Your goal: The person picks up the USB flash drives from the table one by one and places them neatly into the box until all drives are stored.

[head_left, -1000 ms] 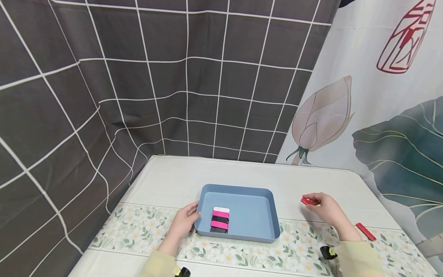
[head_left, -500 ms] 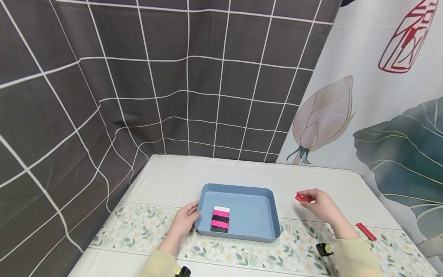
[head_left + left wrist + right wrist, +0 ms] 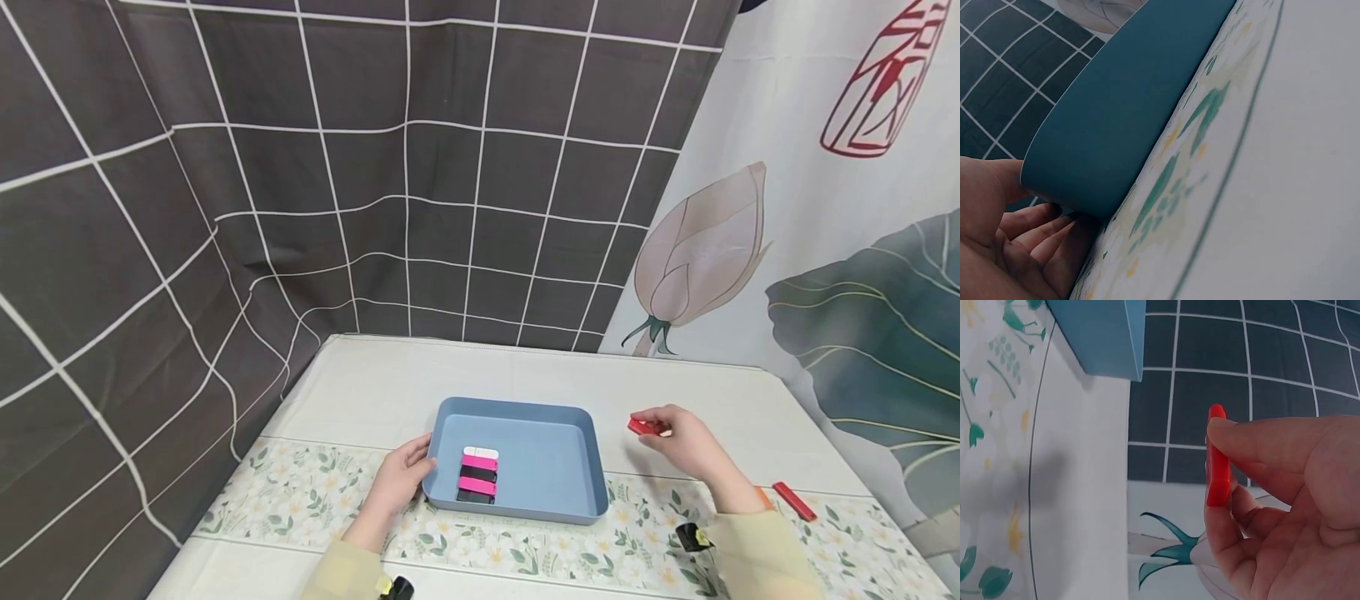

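My left hand grips the left side of the blue rectangular tray. In the left wrist view, the thumb of that hand lies over the rim and its fingers curl against the outer wall. Inside the tray, towards its left, several small oblong pieces lie in a column: a white one at the far end, then pink and black ones alternating. To the right of the tray, my right hand pinches a small red oblong piece between thumb and fingers, above the table.
Another red oblong piece lies on the table at the right. Beside the right wrist, part of an orange piece shows, mostly hidden by the arm. A dark gridded curtain hangs behind the white, flower-banded tabletop.
My right hand has moved left and slightly away from me with the red piece, closer to the tray. The orange piece has come into sight by the wrist. My left hand stays on the tray.
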`<state>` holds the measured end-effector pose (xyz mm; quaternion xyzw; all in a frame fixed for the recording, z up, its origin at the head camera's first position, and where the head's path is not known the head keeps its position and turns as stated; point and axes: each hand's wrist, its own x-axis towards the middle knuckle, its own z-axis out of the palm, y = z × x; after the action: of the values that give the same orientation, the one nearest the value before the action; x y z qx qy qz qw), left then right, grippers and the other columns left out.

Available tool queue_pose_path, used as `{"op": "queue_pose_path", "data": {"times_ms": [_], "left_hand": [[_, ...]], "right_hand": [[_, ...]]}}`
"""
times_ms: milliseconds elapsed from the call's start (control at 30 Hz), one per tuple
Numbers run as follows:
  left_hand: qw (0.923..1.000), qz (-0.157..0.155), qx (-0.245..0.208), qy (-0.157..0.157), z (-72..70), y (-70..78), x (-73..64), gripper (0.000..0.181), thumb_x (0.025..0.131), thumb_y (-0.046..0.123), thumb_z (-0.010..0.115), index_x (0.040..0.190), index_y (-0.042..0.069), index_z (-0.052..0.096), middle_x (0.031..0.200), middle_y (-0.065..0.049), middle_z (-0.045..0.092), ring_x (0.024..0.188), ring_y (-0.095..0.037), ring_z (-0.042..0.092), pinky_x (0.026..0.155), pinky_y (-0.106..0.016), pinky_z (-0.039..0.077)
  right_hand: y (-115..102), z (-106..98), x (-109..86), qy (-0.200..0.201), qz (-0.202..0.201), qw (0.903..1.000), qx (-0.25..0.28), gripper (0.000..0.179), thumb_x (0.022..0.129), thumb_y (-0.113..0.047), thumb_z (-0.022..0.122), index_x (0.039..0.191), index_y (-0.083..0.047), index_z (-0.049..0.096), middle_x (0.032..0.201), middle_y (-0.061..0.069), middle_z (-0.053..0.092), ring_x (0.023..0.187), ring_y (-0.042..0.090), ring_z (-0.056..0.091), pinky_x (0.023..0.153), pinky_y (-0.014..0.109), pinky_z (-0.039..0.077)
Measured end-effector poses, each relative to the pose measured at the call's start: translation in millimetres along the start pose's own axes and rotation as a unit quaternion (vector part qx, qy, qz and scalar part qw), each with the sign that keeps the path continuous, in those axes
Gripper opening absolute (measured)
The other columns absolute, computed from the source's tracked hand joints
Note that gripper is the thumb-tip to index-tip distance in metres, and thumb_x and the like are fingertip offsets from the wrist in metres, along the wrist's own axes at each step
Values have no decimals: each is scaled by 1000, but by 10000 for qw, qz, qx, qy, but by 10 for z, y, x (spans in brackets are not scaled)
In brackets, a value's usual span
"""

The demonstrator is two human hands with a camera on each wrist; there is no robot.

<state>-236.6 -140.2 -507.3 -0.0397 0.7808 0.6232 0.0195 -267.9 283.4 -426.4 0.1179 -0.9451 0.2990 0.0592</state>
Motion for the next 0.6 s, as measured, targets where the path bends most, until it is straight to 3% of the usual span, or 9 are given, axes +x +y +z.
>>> {"op": "queue_pose_path", "data": {"times_ms": [600], "left_hand": [[10000,36,-42,-25,1,-28,11,52,97,9,60,148,-2,51,146,-27,57,138,-43,55,115,-51,48]], "right_hand": [[-242,51,132,-182,-115,9998,28,27,87,-2,76,114,3,75,96,13,69,85,20,62,64,23,51]]}}
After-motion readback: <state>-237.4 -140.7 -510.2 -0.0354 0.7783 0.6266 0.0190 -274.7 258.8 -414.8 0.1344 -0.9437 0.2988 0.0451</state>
